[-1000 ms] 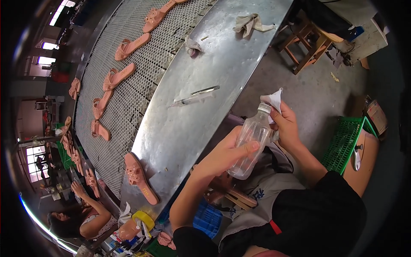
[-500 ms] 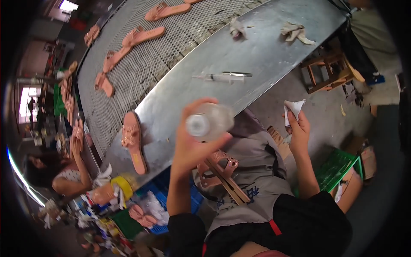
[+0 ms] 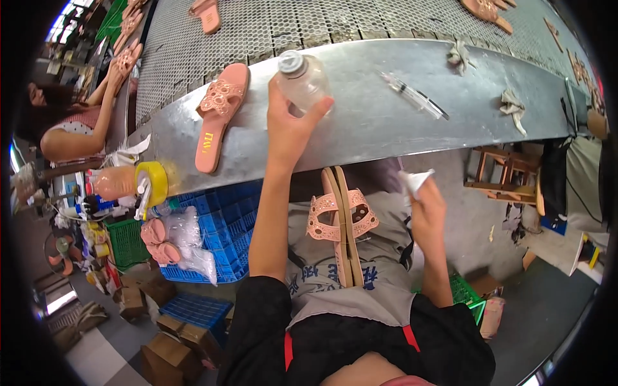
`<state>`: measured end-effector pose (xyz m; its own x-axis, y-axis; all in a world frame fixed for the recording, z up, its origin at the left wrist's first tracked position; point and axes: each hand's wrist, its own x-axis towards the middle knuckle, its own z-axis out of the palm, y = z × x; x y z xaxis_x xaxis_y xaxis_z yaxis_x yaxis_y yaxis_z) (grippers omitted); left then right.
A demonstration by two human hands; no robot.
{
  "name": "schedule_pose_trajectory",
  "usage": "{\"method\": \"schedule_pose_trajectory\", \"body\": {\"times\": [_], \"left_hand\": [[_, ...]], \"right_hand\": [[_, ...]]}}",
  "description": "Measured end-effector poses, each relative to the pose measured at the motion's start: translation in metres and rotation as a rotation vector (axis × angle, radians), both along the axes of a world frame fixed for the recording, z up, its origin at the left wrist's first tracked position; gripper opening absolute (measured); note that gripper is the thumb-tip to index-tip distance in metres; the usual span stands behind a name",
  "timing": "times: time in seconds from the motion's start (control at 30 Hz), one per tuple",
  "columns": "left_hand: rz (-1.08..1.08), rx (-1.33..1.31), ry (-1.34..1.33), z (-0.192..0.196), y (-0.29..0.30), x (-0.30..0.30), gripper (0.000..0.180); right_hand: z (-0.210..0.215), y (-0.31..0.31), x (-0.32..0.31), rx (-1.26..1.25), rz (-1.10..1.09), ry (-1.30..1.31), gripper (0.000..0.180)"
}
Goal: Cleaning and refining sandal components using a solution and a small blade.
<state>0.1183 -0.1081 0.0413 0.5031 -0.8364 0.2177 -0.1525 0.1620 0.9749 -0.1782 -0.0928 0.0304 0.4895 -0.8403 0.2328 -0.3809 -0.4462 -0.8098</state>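
My left hand (image 3: 288, 125) is closed around a clear plastic bottle (image 3: 304, 80) with a grey cap, fingers wrapped about its lower body; the bottle stands roughly upright on the steel table edge (image 3: 386, 122), directly above my palm. My right hand (image 3: 427, 207) is pinched shut on a small white cloth (image 3: 414, 181), held over my lap, well below and to the right of the bottle. Between my two forearms, a pair of pink sandals (image 3: 340, 222) lies sole to sole on my lap. Just left of my left hand, a single pink sandal (image 3: 221, 114) rests on the steel edge. Farther left and lower, a yellow tape roll (image 3: 154, 182) sits at the table corner. To the right of the bottle, a syringe (image 3: 414, 95) lies on the steel, with crumpled rags (image 3: 513, 106) beyond it. Beyond the steel edge runs a mesh conveyor (image 3: 290, 22) carrying more sandals.
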Motion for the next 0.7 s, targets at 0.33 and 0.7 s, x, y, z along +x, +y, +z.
{"method": "schedule_pose_trajectory", "body": {"times": [0.33,0.7], "left_hand": [[0.206,0.423,-0.431,0.014,0.113,-0.036,0.043],[-0.135,0.541,-0.044,-0.005,0.148,-0.075,0.084]], "right_hand": [[0.046,0.018,0.065,-0.351,0.378,0.33,0.035],[0.044,-0.017,0.103,-0.284,0.476,0.545,0.033]]}}
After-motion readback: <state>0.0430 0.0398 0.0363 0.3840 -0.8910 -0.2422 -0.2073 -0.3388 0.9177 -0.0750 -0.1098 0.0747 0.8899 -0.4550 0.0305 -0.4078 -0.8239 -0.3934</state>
